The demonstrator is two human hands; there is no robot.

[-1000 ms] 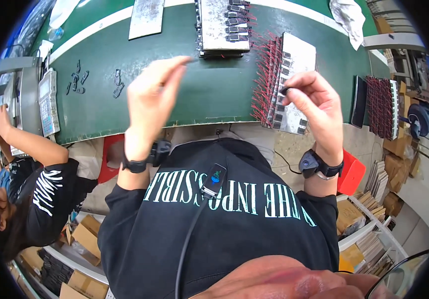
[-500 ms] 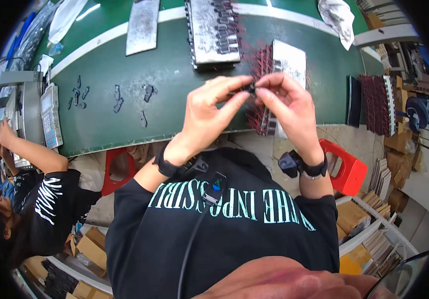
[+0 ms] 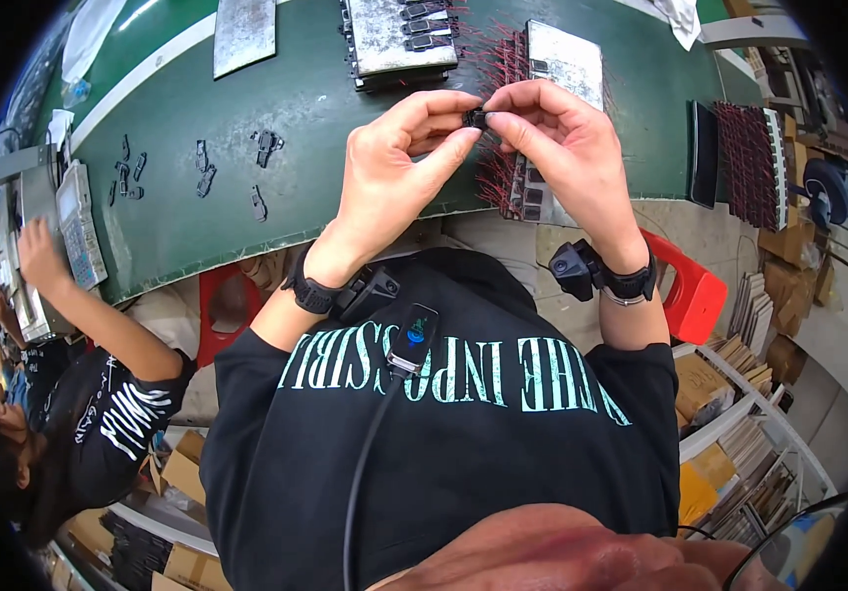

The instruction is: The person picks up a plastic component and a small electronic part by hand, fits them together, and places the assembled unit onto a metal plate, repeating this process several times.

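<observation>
Both my hands are raised over the near edge of the green table, fingertips meeting at a small black part (image 3: pixel 478 119). My left hand (image 3: pixel 392 163) pinches it from the left between thumb and fingers. From the right, the thumb and index finger of my right hand (image 3: pixel 567 143) are closed on it too. Fingers cover most of the part, so its exact kind is unclear. Just beyond my right hand lies a pale metal plate (image 3: pixel 567 54) with black pieces and thin red wires along its left side. Another wired plate (image 3: pixel 381 37) sits farther back, left of it.
Loose black parts (image 3: pixel 266 148) lie in small groups on the left of the table (image 3: pixel 168 217). A bare metal plate (image 3: pixel 244 37) is at the back. Rows of red-wired pieces (image 3: pixel 747 163) stand at the right end. A red stool (image 3: pixel 690 291) and a co-worker's arm (image 3: pixel 113 320) flank me.
The view has shifted, so the table's things sit higher in the picture. Both my hands keep their pinch on the part. At left, the co-worker's hand has lifted and moved.
</observation>
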